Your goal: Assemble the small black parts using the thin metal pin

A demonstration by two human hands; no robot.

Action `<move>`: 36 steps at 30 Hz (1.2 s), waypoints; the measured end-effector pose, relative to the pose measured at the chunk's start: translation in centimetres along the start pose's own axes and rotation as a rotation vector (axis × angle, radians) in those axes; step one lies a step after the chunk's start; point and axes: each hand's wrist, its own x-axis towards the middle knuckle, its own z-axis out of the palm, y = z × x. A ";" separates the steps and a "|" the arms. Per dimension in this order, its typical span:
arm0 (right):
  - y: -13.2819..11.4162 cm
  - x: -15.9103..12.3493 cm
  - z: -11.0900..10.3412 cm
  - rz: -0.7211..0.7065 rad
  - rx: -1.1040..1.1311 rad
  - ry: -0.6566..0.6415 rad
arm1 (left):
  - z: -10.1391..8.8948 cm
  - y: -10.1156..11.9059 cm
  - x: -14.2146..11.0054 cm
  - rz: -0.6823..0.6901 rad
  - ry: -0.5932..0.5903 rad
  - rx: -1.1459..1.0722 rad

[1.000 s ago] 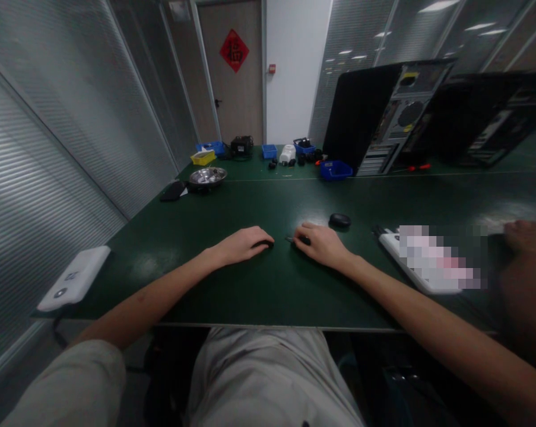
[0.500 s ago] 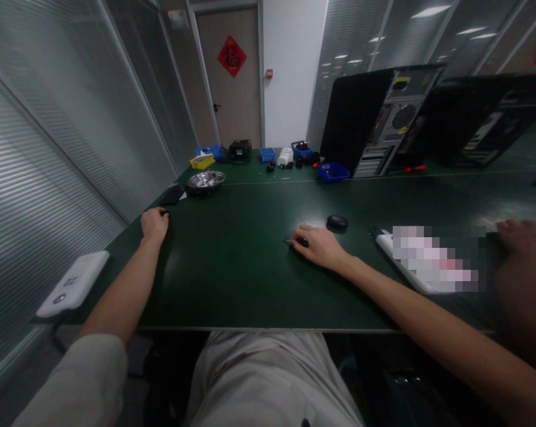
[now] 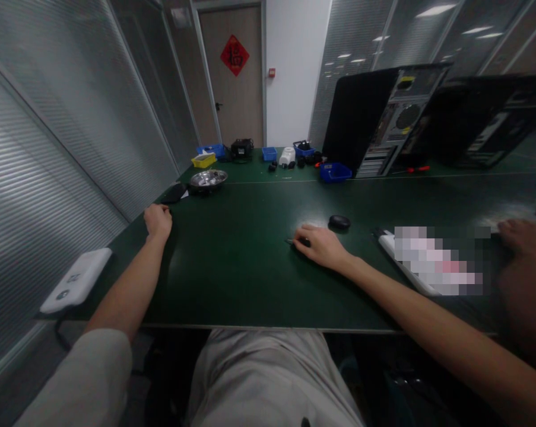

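My left hand (image 3: 158,220) rests at the left side of the green table (image 3: 250,267), fingers curled closed, just short of a flat black object (image 3: 173,193); I cannot make out what it holds, if anything. My right hand (image 3: 320,244) lies mid-table, closed on a small dark tool (image 3: 297,241) whose tip pokes out to the left. A black computer mouse (image 3: 339,222) sits just behind the right hand.
A metal bowl (image 3: 208,178), yellow bin (image 3: 204,159), blue bins (image 3: 334,171) and small parts sit at the back. Computer towers (image 3: 386,118) stand back right. A white device (image 3: 76,279) lies at the left edge. Another person's hand (image 3: 519,234) rests at the right, beside a white blurred item (image 3: 428,264).
My left hand moved from the table's middle, beside the right hand, out to the far left near the black object. The right hand has stayed put.
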 end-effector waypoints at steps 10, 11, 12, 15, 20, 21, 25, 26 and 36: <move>0.0 0.0 -0.1 -0.006 0.020 -0.005 | -0.2 0.2 0.0 0.009 -0.009 0.003; -0.1 0.0 -0.1 -0.005 0.019 -0.001 | -0.2 0.1 0.1 0.007 -0.006 0.002; -0.1 0.0 -0.1 -0.005 0.018 0.003 | -0.1 0.1 0.1 0.005 -0.004 0.001; -0.2 0.0 -0.1 -0.002 0.017 0.002 | 0.1 -0.1 0.3 -0.001 -0.015 -0.004; -0.1 0.1 -0.3 0.002 0.019 -0.012 | -0.2 -0.1 0.4 -0.027 -0.039 -0.019; -0.2 0.0 -0.3 -0.007 0.017 -0.011 | -0.3 -0.1 0.4 -0.033 -0.045 -0.016; -1.7 -0.6 -0.4 -0.119 -0.002 0.045 | -0.6 -0.1 0.2 -0.041 -0.048 0.010; -2.4 -0.8 -0.5 -0.168 -0.003 0.070 | -0.6 -0.1 0.1 -0.029 -0.038 0.017; -13.8 -5.5 -7.2 -0.635 0.177 0.517 | -0.4 -0.3 0.0 -0.033 -0.022 0.019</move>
